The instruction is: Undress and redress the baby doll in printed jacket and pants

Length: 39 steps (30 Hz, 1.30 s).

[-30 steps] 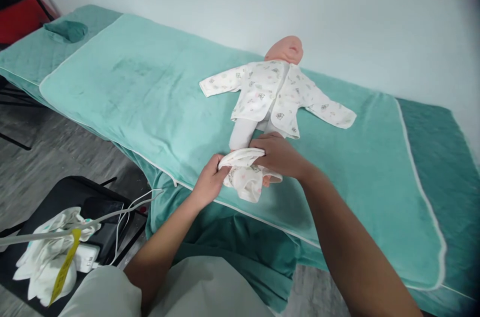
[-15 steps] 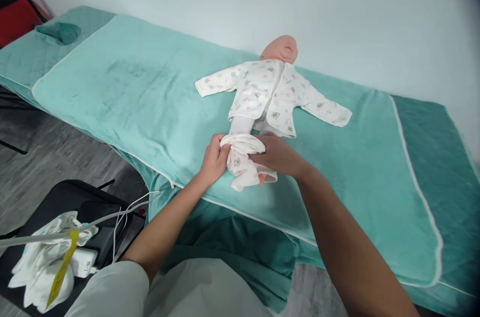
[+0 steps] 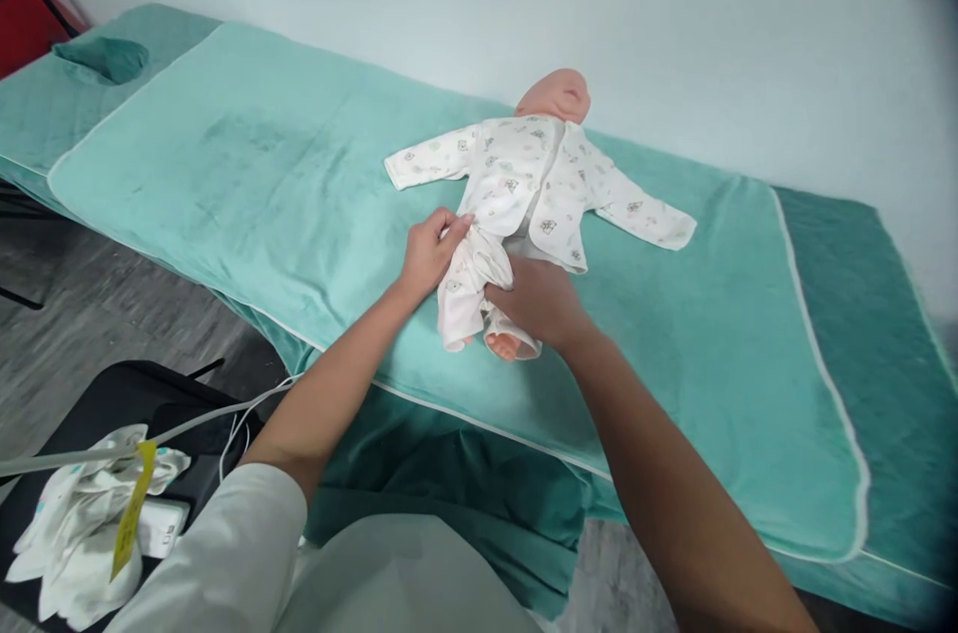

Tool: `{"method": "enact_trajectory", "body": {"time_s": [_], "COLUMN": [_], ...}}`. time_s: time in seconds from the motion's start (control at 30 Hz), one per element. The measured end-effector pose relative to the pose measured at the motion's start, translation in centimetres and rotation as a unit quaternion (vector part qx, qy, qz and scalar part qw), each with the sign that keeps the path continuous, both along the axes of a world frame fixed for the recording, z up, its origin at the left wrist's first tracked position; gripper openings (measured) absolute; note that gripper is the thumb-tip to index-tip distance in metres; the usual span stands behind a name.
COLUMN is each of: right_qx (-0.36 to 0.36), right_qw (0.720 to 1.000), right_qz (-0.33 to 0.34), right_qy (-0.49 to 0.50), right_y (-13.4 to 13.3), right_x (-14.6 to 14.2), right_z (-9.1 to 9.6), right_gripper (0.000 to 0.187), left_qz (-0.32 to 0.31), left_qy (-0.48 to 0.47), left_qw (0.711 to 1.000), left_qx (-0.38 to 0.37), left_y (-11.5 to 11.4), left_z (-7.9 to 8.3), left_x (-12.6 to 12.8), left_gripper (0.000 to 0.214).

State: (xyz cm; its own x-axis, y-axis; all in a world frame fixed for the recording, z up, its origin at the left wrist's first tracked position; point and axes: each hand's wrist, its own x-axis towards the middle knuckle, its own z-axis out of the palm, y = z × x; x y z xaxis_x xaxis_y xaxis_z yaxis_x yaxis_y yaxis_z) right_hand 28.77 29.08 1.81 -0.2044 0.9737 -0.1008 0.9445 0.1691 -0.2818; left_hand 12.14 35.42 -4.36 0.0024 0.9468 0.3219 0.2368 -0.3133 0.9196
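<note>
A baby doll [image 3: 552,96] lies on its back on the green bed, its head toward the wall. It wears a white printed jacket [image 3: 505,184] with the front parted and sleeves spread. White printed baby pants [image 3: 461,302] are bunched around its legs, and a foot [image 3: 504,345] shows at one leg opening. My left hand [image 3: 432,252] is closed on the waistband at the left, close to the jacket's hem. With fingers curled into the bunched cloth, my right hand [image 3: 540,302] grips the pants on the right; its fingertips are partly hidden.
The green padded bed [image 3: 314,194] runs along a white wall [image 3: 479,4]. At lower left, a black chair [image 3: 142,393] holds white cloths [image 3: 90,533], a white device [image 3: 161,525] and a cable [image 3: 217,413] with a yellow tag [image 3: 135,513].
My left hand has moved up toward the jacket, drawing the left side of the pants higher. My right hand has shifted slightly left, and a foot now shows more clearly at the leg opening.
</note>
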Motion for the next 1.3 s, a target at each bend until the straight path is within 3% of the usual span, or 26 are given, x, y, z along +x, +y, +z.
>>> {"method": "enact_trajectory", "body": {"time_s": [0.4, 0.63, 0.8, 0.97, 1.13, 1.3], "right_qx": [0.065, 0.059, 0.044, 0.029, 0.044, 0.064], "right_qw": [0.992, 0.991, 0.984, 0.977, 0.981, 0.978], "right_qz": [-0.095, -0.118, -0.148, -0.172, -0.154, -0.148], "right_qy": [0.044, 0.038, 0.09, 0.121, 0.112, 0.135], "right_y": [1.7, 1.1, 1.0, 1.0, 1.1, 1.0], "right_x": [-0.6, -1.1, -0.9, -0.8, -0.6, -0.4], "right_z": [-0.9, -1.0, -0.5, -0.2, -0.9, -1.5], "right_gripper": [0.014, 0.013, 0.013, 0.012, 0.009, 0.01], "left_qz": [0.025, 0.027, 0.012, 0.05, -0.1, -0.095], "left_qy": [0.06, 0.085, 0.087, 0.073, 0.176, 0.223], "left_qw": [0.997, 0.995, 0.995, 0.996, 0.979, 0.97], "left_qx": [0.028, 0.033, 0.038, 0.016, -0.018, 0.012], "left_y": [4.2, 4.7, 3.3, -0.5, -4.4, -5.1], "left_z": [-0.4, -0.3, -0.2, -0.2, -1.0, -1.4], "left_x": [0.8, 1.1, 0.7, -1.2, -3.3, -3.3], "left_gripper": [0.046, 0.039, 0.039, 0.037, 0.043, 0.044]}}
